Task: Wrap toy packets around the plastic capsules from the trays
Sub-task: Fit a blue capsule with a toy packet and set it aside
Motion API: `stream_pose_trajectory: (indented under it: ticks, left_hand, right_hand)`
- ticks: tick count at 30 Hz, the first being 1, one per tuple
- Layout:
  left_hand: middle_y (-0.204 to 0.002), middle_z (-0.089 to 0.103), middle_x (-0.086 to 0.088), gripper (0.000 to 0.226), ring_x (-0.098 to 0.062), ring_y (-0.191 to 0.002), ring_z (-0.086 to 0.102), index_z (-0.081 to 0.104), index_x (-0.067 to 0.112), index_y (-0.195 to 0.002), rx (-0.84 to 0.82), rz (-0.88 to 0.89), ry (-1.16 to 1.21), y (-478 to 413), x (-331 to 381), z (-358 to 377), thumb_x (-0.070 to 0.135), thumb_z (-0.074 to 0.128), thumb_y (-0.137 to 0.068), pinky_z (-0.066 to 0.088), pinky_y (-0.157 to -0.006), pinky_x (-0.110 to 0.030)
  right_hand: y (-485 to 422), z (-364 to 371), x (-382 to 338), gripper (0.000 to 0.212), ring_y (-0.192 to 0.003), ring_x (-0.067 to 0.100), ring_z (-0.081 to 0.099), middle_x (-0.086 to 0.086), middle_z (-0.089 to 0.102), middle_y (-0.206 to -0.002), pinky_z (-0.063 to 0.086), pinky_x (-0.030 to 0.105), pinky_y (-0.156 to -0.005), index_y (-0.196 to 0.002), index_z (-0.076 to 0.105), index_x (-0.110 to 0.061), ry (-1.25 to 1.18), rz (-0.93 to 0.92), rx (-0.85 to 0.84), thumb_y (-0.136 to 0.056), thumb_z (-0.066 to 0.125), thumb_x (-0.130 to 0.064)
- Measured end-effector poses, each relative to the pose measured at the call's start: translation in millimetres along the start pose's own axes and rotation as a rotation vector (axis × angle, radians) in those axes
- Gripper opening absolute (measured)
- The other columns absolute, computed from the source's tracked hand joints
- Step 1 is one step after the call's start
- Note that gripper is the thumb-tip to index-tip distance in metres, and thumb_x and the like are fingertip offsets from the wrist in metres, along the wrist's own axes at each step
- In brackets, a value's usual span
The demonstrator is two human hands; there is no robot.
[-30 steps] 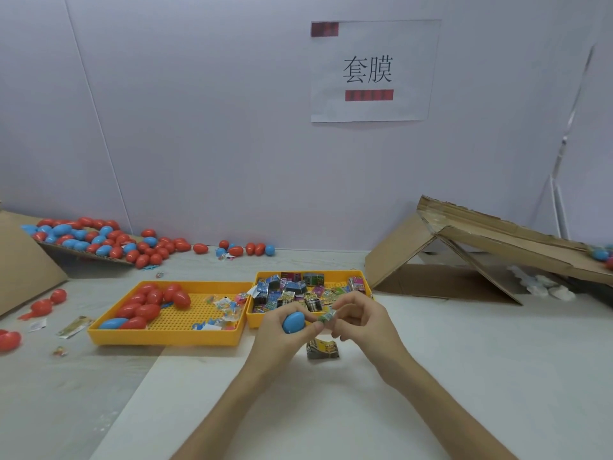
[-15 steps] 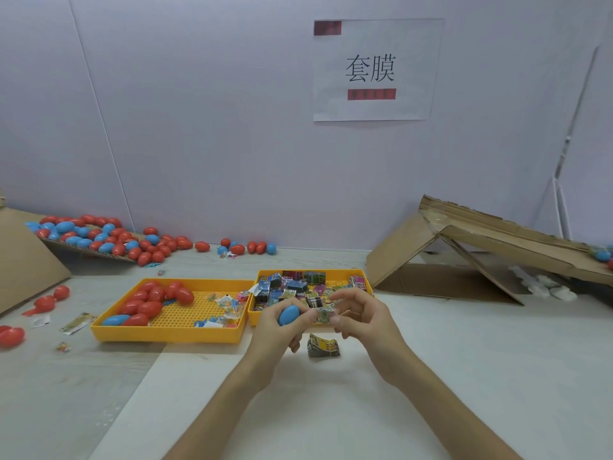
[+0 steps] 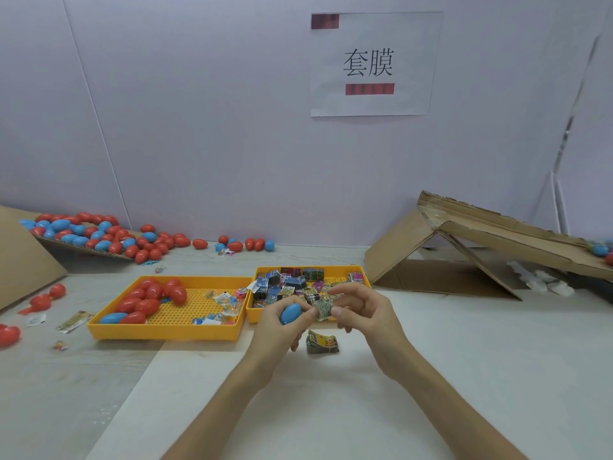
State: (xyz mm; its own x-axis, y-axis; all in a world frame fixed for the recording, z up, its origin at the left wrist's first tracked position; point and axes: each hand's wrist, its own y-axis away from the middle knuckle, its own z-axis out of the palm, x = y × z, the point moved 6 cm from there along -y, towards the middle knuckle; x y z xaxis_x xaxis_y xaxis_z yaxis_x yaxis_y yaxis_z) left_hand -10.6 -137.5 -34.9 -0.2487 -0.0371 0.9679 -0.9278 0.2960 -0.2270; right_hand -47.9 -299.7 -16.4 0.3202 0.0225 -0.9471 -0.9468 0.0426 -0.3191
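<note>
My left hand (image 3: 282,330) grips a blue plastic capsule (image 3: 290,313) in front of the trays. My right hand (image 3: 363,313) pinches a small printed toy packet (image 3: 323,307) right beside the capsule; my left thumb touches the packet too. Another folded packet (image 3: 322,342) lies on the table just below my hands. The left yellow tray (image 3: 166,330) holds red and blue capsules and loose small toys. The right yellow tray (image 3: 361,273) is full of printed packets, its front partly hidden by my hands.
A heap of red and blue capsules (image 3: 93,234) lies on a cardboard ramp at the back left, with strays along the wall. A folded cardboard chute (image 3: 481,240) stands at the right. Scraps and loose capsules (image 3: 41,300) lie left of the trays. A paper sign (image 3: 374,64) hangs on the wall.
Both hands have lifted slightly and moved toward the packet tray, still holding the capsule and packet. My right fingers have opened out a little around the packet.
</note>
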Motion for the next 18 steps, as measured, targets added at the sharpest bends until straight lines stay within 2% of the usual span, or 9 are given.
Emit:
stream_pose_trajectory:
  ticks: [5,7,10,13,18]
  left_hand:
    - [-0.060,0.055,0.009,0.018,-0.006,-0.051,0.048,0.070,0.030,-0.076,0.031,0.010,-0.031,-1,-2,-2,0.023,0.071,-0.092,0.045,-0.049,-0.022]
    - [-0.068,0.060,0.014,0.020,-0.002,-0.054,0.052,0.071,0.033,-0.077,0.029,0.034,-0.068,-1,0,-1,0.019,0.073,-0.091,0.046,-0.050,-0.019]
    - [-0.087,0.065,0.021,0.022,-0.001,-0.073,0.063,0.070,0.029,-0.088,0.020,0.146,-0.163,0,6,1,0.008,0.075,-0.087,0.052,-0.060,-0.017]
    - [-0.095,0.066,0.020,0.025,-0.008,-0.088,0.067,0.069,0.025,-0.098,0.026,0.259,-0.264,3,12,4,0.003,0.074,-0.086,0.054,-0.072,-0.018]
    - [-0.094,0.068,0.019,0.022,-0.007,-0.085,0.067,0.070,0.026,-0.096,0.089,0.315,-0.283,6,16,0,0.006,0.073,-0.088,0.050,-0.068,-0.012]
  right_hand:
    - [0,4,1,0.037,-0.059,0.015,0.056,0.001,0.066,-0.073,0.046,0.022,-0.058,-0.112,0.070,-0.011,-0.041,0.013,-0.053,-0.075,0.068,-0.008]
    - [0,5,1,0.038,-0.059,0.016,0.055,0.001,0.065,-0.073,0.046,0.023,-0.057,-0.112,0.069,-0.011,-0.042,0.016,-0.057,-0.075,0.067,-0.008]
    - [0,5,3,0.031,-0.058,0.015,0.054,0.000,0.065,-0.072,0.047,0.024,-0.058,-0.113,0.068,-0.011,-0.001,0.023,-0.066,-0.083,0.067,-0.003]
    - [-1,6,8,0.030,-0.057,0.014,0.052,0.000,0.063,-0.071,0.047,0.024,-0.057,-0.112,0.068,-0.015,0.062,0.055,-0.065,-0.093,0.060,0.007]
    - [-1,8,13,0.034,-0.057,0.014,0.052,-0.003,0.061,-0.069,0.047,0.025,-0.057,-0.109,0.069,-0.018,0.122,0.110,-0.074,-0.094,0.053,0.008]
